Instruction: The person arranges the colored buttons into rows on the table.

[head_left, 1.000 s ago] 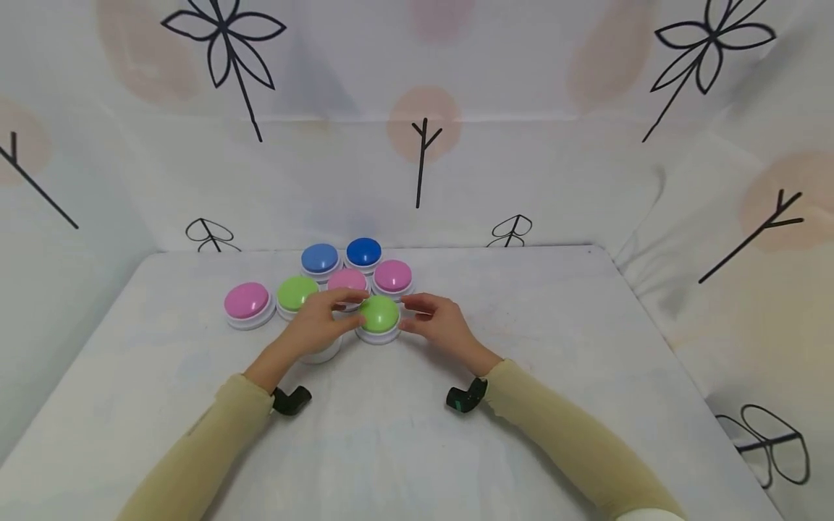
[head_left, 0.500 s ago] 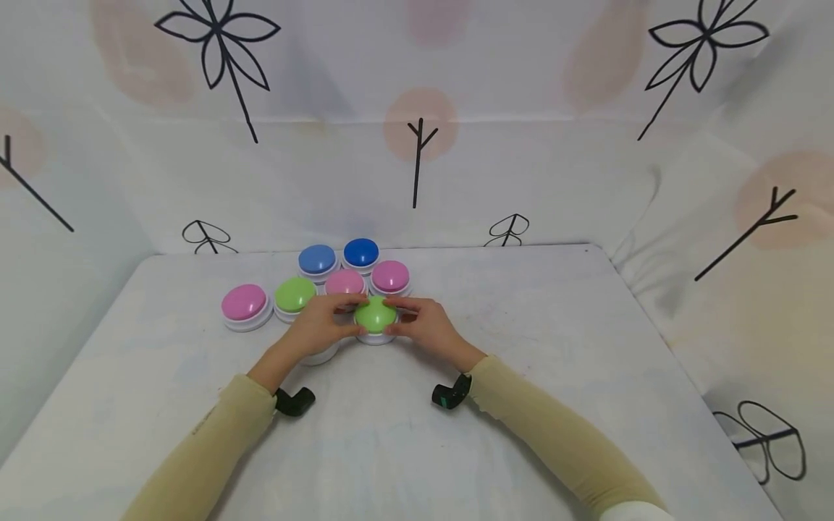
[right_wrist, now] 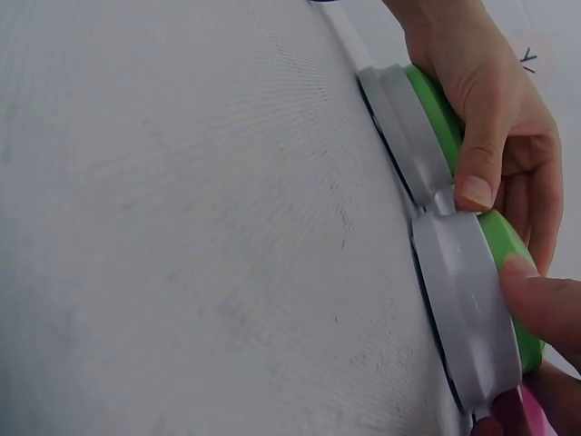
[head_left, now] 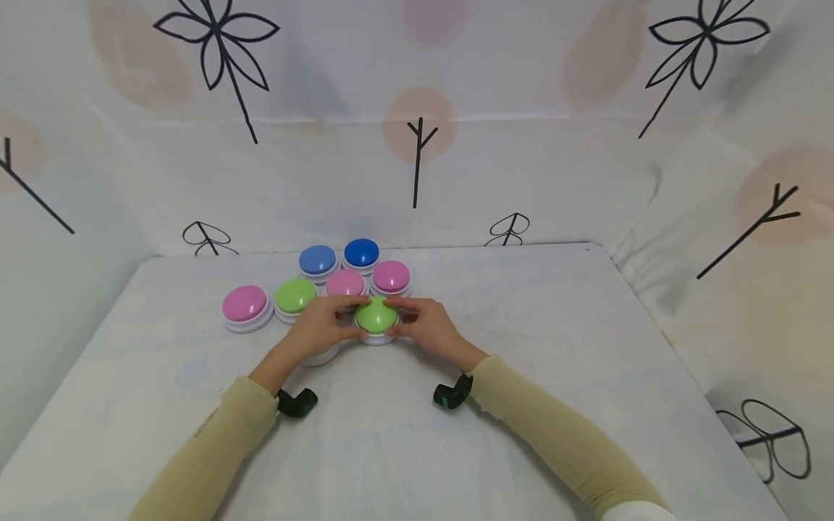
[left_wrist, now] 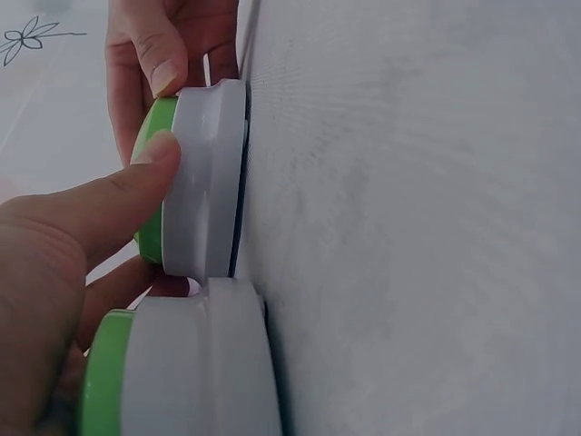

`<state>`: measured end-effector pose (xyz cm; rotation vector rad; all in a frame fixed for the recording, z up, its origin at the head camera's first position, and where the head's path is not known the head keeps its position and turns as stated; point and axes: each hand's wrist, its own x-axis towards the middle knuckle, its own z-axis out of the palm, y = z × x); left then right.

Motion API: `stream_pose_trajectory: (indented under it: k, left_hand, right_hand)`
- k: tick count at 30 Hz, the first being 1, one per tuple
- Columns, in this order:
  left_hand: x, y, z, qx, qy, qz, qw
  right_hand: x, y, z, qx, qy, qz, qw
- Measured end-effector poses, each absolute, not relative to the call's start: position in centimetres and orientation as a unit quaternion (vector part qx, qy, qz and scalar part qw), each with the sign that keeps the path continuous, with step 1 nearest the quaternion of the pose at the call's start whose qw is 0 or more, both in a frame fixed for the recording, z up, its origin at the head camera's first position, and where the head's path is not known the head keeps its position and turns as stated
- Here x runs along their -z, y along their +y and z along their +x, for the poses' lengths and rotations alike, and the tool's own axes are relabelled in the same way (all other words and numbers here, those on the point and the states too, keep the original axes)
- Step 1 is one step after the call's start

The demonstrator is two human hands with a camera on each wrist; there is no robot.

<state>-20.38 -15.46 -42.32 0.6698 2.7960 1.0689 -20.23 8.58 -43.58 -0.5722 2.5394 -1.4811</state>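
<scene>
Fingers [head_left: 345,299] pinch green button [head_left: 376,315]; pink buttons [head_left: 391,276] crowd far side.

Held a green-topped button [right_wrist: 465,304] with the right hand [right_wrist: 556,309], laying the thumb on the cap's edge and tucking fingers below. Gripped it too with the left hand [right_wrist: 499,91], setting the thumb at the rim just above the right thumb and curling fingers behind. Had another green button [right_wrist: 406,127] just beside the left thumb, a pink cap [right_wrist: 534,418] among the lowest right fingertips, the white table [right_wrist: 182,227] left of all fingers, and pale cloth [right_wrist: 551,32] beyond the left fingers.
</scene>
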Motion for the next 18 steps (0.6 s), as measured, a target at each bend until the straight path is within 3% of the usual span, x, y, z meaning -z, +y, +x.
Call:
stream_pose_trajectory:
  k: [18]
  left_hand:
    - [41.87, -14.95, -20.24, -0.329, 0.920, 0.209, 0.049]
  right_hand:
    - [43.54, 8.97, -20.22, 0.512, 0.835, -0.185, 0.080]
